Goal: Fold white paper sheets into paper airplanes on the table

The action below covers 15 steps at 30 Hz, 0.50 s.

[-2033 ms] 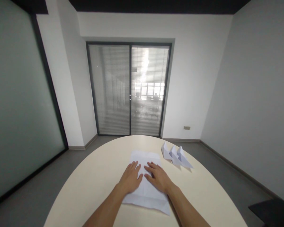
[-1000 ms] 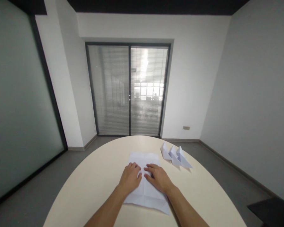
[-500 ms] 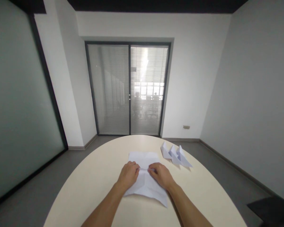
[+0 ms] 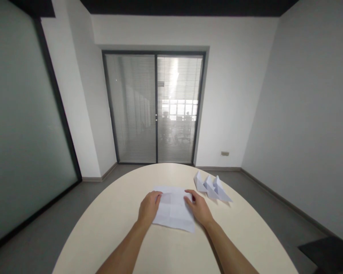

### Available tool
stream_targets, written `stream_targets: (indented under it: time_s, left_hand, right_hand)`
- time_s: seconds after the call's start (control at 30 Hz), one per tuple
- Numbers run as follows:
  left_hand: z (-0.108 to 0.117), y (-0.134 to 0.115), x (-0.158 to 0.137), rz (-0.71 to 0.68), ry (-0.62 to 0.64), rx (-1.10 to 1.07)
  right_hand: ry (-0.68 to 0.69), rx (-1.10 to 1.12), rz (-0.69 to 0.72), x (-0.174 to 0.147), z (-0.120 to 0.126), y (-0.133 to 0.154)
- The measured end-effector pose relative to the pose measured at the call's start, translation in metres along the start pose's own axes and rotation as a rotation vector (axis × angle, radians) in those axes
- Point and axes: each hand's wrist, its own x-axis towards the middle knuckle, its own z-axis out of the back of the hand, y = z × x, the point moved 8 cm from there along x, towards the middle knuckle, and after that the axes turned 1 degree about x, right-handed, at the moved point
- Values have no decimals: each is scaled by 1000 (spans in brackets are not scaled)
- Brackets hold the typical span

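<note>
A creased white sheet of paper (image 4: 173, 214) lies on the round table, its near edge slightly curled. My left hand (image 4: 149, 207) is closed at the sheet's upper left edge, thumb on top and the other fingers partly hidden. At the right edge, my right hand (image 4: 200, 208) has its thumb and index finger apart over the paper, with a gap between them. Beyond my right hand stand three folded paper boats (image 4: 213, 187) in a close row, touching or nearly touching.
The pale round table (image 4: 108, 228) has a curved far rim near the glass sliding door (image 4: 156, 106). White walls stand on both sides. A black object (image 4: 328, 253) shows low at the right, beside the table.
The sheet has turned or flattened and now reaches less far toward me. My hands have spread from its middle to its left and right edges. The boats have stayed put.
</note>
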Motion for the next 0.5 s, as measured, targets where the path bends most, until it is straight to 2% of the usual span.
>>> stream_targets:
  time_s: [0.17,0.27,0.5]
  left_hand:
    - [9,6,2,-22,-152,-149]
    - [12,5,1,-32,-194,-175]
    - [21,0,-1,-148,-337,-193]
  right_hand:
    - [-53,148,-25,4,-4,-18]
    - [-35,198,6,6,-5,-18]
    - [-122,221,36,7,1,-16]
